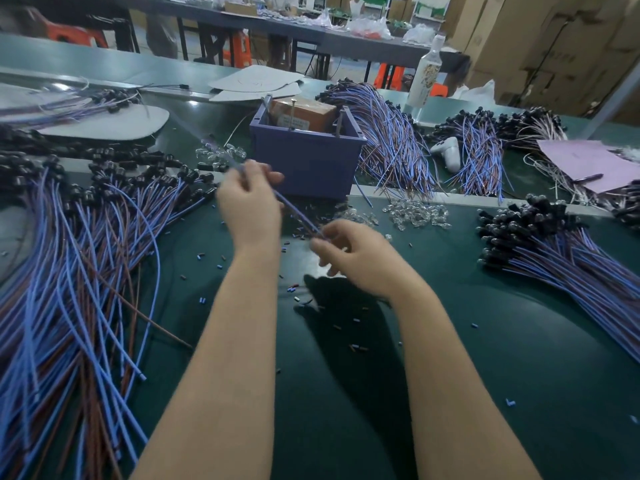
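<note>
Left hand [249, 206] is raised above the green table [485, 341], fingers curled round a blue wire [298, 213]. Right hand [356, 258] sits lower and nearer the body, pinching the wire's near end at its fingertips. The wire runs diagonally between the two hands, clear of the table, and its blurred far end passes beyond the left hand, just left of the purple box [311, 161]. Wire bundles [69, 271] lie to the left.

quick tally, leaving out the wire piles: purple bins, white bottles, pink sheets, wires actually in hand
purple bin: 1
white bottle: 1
pink sheet: 1
blue wire, held by left hand and right hand: 1
total: 4
</note>
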Available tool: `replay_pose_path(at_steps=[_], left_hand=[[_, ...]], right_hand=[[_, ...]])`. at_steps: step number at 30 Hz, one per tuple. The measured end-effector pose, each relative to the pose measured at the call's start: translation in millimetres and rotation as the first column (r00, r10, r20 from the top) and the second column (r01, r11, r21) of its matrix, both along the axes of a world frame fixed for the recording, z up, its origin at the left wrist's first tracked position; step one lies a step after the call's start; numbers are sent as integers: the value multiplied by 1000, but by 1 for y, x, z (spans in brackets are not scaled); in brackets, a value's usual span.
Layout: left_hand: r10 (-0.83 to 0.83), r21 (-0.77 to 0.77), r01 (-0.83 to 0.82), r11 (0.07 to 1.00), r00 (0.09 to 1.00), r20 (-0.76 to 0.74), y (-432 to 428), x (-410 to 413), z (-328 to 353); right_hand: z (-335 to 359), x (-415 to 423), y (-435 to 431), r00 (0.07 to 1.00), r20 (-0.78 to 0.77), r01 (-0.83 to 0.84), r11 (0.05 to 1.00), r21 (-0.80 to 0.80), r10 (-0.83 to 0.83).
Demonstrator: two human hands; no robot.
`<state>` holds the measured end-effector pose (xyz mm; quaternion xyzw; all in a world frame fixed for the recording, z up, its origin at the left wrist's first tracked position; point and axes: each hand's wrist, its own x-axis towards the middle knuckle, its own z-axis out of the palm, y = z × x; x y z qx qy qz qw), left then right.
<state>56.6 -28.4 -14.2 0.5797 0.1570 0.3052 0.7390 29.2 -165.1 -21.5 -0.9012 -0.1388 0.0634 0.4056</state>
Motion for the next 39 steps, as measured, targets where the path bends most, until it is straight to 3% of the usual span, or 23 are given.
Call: replay_pose_path(at_steps=[3, 5, 6, 7, 8, 9, 10, 11, 12, 13, 14, 15, 17, 19, 20, 21, 24, 25, 27, 30, 34, 39], left_hand=[[226, -295, -210, 932, 974, 21, 32, -1, 9], [327, -350, -299, 888, 945, 23, 42, -5, 9], [390, -226, -381, 897, 921, -4, 43, -7, 8], [462, -7, -462, 887, 887, 7, 40, -11, 8], [500, 241, -511, 825, 859, 110, 33, -15, 11], [432, 447, -498, 743, 867, 249, 23, -18, 15], [256, 614, -395, 684, 917, 306, 12, -20, 18], [17, 744, -182, 643, 974, 224, 1, -19, 22], [-208, 819, 114, 563, 978, 7, -7, -17, 26], [-347, 813, 393, 429, 903, -253, -15, -15, 27], [-388, 761, 577, 296, 801, -456, -20, -13, 23], [-390, 711, 668, 219, 728, -564, -23, -10, 16], [-408, 652, 713, 257, 692, -596, -26, -8, 0], [-442, 606, 705, 369, 706, -553, -28, -6, -13], [-457, 587, 698, 409, 714, -531, -27, -5, -17], [-467, 579, 691, 434, 721, -511, -27, -4, -19], [-519, 558, 696, 451, 714, -471, -24, -2, -23], [-548, 539, 713, 448, 696, -465, -23, -3, -23], [-620, 492, 742, 454, 661, -424, -22, -7, -22], [-684, 431, 739, 518, 660, -310, -24, -11, -18], [-677, 405, 713, 573, 690, -257, -25, -12, -17], [-749, 270, 765, 584, 636, -183, -17, -8, -21]], right_hand=[[3, -2, -20, 995, -83, -63, 992, -113, 54], [5, -1, -27, 993, -113, -50, 996, -78, 41], [7, -1, -29, 992, -121, -44, 998, -55, 37], [8, 0, -28, 991, -124, -45, 999, -29, 41], [9, 0, -27, 991, -121, -56, 998, -1, 55], [10, 2, -24, 991, -113, -75, 997, 21, 77], [10, 3, -21, 990, -104, -94, 995, 37, 98], [10, 3, -17, 989, -92, -108, 993, 53, 113], [9, 4, -14, 989, -81, -114, 990, 85, 121], [7, 5, -12, 989, -82, -105, 982, 155, 119], [5, 6, -13, 988, -108, -81, 958, 276, 114], [3, 8, -16, 981, -158, -30, 898, 438, 110], [-3, 10, -26, 957, -278, 150, 686, 712, 80], [-9, 15, -34, 931, -365, 312, 516, 798, 2], [-11, 17, -35, 924, -382, 349, 486, 801, -35], [-14, 19, -36, 926, -369, 354, 513, 782, -77], [-20, 22, -38, 959, -166, 283, 788, 546, -229], [-21, 23, -40, 967, -112, 254, 825, 505, -229], [-19, 22, -41, 979, -134, 205, 776, 597, -155], [-14, 22, -40, 968, -250, 213, 611, 763, -25], [-12, 20, -38, 962, -269, 193, 600, 776, 39], [-10, 18, -27, 954, -289, 221, 450, 865, 87]])
